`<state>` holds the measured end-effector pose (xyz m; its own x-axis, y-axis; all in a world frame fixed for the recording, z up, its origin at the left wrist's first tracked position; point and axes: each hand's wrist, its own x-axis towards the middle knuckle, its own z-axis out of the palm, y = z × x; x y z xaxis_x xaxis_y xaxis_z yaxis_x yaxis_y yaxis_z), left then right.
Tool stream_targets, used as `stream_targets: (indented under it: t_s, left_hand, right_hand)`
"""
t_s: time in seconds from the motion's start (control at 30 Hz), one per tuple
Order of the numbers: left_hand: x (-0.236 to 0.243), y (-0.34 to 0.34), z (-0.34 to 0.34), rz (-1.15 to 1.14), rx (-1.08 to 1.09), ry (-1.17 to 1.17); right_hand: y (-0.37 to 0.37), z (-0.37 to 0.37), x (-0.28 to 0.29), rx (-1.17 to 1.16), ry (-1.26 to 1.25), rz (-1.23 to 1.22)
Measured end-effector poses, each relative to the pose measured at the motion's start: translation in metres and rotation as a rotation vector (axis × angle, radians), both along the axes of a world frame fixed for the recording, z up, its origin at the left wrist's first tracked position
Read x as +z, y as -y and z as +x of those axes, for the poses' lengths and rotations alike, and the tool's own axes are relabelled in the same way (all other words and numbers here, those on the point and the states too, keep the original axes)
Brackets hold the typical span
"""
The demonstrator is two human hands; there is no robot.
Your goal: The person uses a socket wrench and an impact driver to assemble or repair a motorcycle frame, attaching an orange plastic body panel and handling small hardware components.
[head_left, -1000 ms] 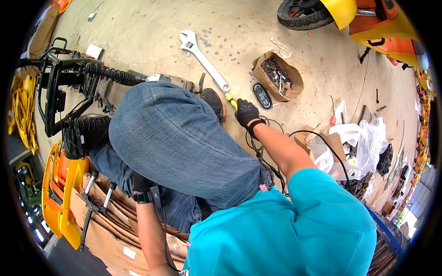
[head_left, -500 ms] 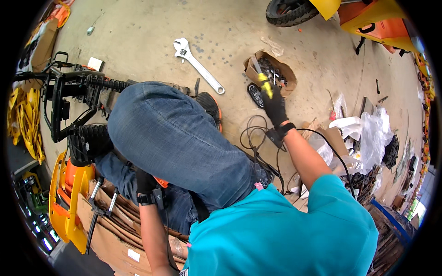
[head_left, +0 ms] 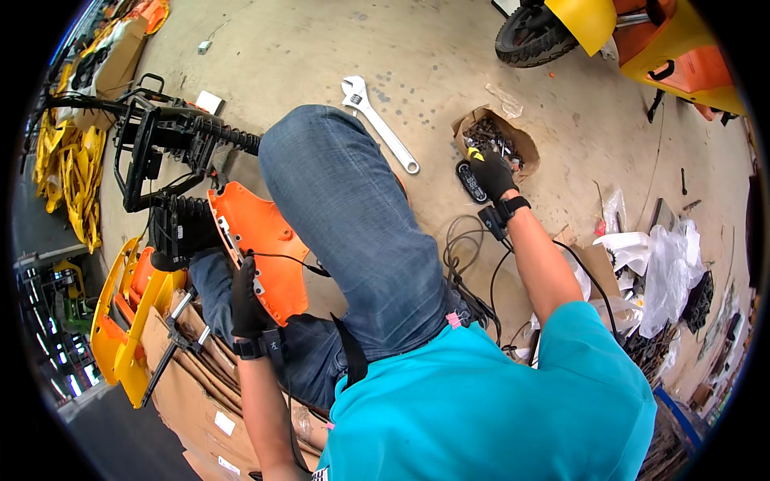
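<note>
In my left hand [head_left: 247, 303], gloved in black, is the edge of an orange plastic panel [head_left: 269, 232], tilted up beside my left knee; fingers wrap its near side. A thin black cable crosses the panel. My right hand [head_left: 492, 173], also gloved, closes around a screwdriver with a yellow handle [head_left: 476, 152]; most of the tool is hidden by the glove. That hand is at the near edge of a torn cardboard container [head_left: 526, 146] filled with small dark screws [head_left: 489, 135]. Just left of the hand, a black oval display unit [head_left: 468, 181] lies on the floor.
A large adjustable wrench [head_left: 382, 126] lies beyond my knee. To the left stands a black metal frame with shock absorbers [head_left: 237, 138], near yellow body parts [head_left: 120, 329]. Plastic wrapping [head_left: 667, 264] is heaped at right. A tyre [head_left: 536, 40] stands far right.
The orange panel, mostly hidden behind my leg before, has come up into view in my left hand. My right hand has turned the screwdriver, whose shaft no longer shows. The view has shifted left.
</note>
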<state>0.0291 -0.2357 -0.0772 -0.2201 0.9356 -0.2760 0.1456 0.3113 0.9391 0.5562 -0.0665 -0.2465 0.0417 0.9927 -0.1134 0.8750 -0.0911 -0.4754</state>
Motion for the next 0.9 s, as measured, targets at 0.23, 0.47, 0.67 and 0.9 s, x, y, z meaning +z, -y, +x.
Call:
stream_targets:
  t_s: [0.23,0.47,0.67,0.9]
  left_hand:
    - [0.047,-0.008,0.019,0.006,0.143,0.041]
    - [0.107,0.007,0.007,0.224,-0.228,-1.038]
    - [0.122,0.012,0.010,0.267,-0.155,-0.930]
    - [0.112,0.033,0.001,0.214,-0.115,-1.053]
  right_hand:
    - [-0.051,-0.027,-0.026,0.333,0.172,0.188]
    - [-0.135,-0.126,-0.027,-0.085,-0.277,-0.209]
    - [-0.170,-0.196,-0.038,0.035,-0.216,-0.186]
    - [-0.163,-0.217,0.008,0.199,-0.206,-0.393]
